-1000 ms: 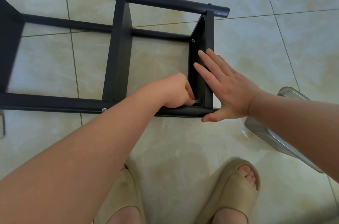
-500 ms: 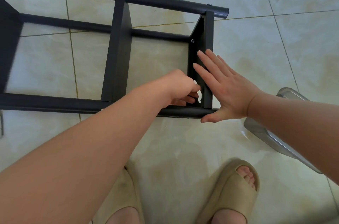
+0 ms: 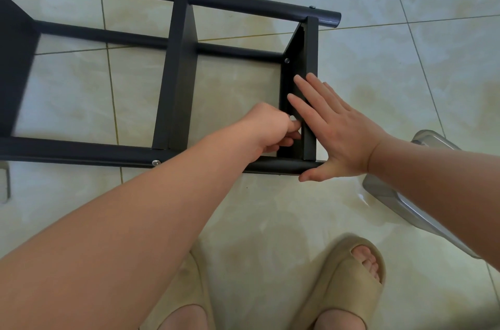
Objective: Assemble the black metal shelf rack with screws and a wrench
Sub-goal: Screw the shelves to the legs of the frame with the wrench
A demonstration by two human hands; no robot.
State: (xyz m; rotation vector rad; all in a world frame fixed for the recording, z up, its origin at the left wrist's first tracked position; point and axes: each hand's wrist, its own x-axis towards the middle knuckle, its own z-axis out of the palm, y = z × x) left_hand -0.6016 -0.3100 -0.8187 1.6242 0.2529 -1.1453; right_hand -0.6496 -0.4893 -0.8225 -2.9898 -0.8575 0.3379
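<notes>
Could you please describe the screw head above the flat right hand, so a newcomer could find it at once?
Find the black rack lying on the tiled floor. Follow its end shelf panel to the inner rail. The screw sits there, inside the frame, unlike those on the outer tubes.

Matte black shelf rack, silver screw heads, glossy cream marbled floor tiles, beige slippers

The black rack lies on its side on the tiled floor. The right hand presses flat on its end panel — the left hand, at its nine o'clock, pinches a small silvery piece, maybe a wrench.
</notes>
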